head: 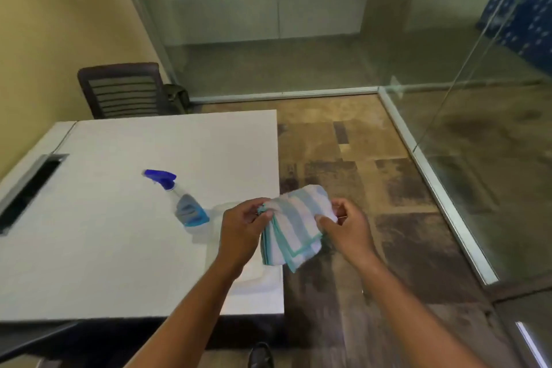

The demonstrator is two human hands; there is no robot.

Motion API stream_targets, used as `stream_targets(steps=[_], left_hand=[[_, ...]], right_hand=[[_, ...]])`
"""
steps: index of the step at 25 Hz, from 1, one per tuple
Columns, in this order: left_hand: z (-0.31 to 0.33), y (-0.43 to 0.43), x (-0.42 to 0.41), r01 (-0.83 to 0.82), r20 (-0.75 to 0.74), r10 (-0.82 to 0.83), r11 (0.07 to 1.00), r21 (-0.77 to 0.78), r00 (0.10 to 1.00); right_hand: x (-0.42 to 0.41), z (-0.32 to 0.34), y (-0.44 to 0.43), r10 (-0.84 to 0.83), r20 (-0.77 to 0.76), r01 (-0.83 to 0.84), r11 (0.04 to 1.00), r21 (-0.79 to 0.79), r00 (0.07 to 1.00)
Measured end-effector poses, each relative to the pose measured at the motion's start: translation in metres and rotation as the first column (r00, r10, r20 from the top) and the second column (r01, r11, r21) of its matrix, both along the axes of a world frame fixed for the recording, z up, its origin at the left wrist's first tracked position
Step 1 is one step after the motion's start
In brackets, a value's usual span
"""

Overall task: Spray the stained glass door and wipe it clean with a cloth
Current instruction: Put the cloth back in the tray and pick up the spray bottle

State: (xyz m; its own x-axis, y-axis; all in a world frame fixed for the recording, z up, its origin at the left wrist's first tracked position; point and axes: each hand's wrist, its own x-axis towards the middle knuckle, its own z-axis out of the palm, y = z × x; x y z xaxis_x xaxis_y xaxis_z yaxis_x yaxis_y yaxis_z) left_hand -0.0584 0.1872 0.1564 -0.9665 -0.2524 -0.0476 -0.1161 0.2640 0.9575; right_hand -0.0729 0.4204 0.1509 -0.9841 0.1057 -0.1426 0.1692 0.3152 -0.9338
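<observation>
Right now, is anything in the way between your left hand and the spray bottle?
Nothing visible: the spray bottle stands on the table beside the left hand. But that hand and the right hand grip the cloth.

No text can be read anywhere; the label [187, 210] on the spray bottle [179, 191] is too blurred.

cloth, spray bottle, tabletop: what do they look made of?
Cloth: soft fabric, perhaps microfibre; it folds limply, striped teal and white. Spray bottle: clear plastic body, glossy blue plastic trigger. Tabletop: smooth matte white, probably laminate; core hidden.
</observation>
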Motion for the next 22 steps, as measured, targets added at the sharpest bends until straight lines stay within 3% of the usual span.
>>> stream_targets(steps=[4, 10, 12, 14, 19, 22], left_hand=[[-0.027, -0.091, 0.007, -0.085, 0.063, 0.089, 0.994, -0.069, 0.994], [-0.075, -0.154, 0.004, -0.143, 0.269, 0.176, 0.98, -0.14, 0.947], [-0.089, -0.159, 0.0, -0.117, 0.32, 0.158, 0.983, -0.144, 0.934], [-0.1, -0.158, -0.004, -0.048, 0.332, 0.132, 0.967, -0.25, 0.934], [-0.115, -0.152, -0.009, 0.177, 0.384, 0.039, 0.841, -0.512, 0.922], [-0.114, -0.147, -0.009, 0.371, 0.483, -0.01, 0.656, -0.658, 0.876]], right_hand=[[-0.002, -0.023, -0.098, 0.054, 0.069, -0.054, 0.999, -0.01, 0.996], [0.008, -0.059, -0.172, 0.109, 0.197, -0.153, 0.962, 0.227, 0.974], [0.01, -0.068, -0.179, 0.112, 0.207, -0.172, 0.939, 0.298, 0.972], [0.012, -0.074, -0.18, 0.144, 0.229, -0.22, 0.909, 0.353, 0.963], [0.013, -0.091, -0.174, 0.346, 0.317, -0.469, 0.657, 0.59, 0.883], [0.009, -0.099, -0.17, 0.449, 0.363, -0.564, 0.49, 0.665, 0.817]])
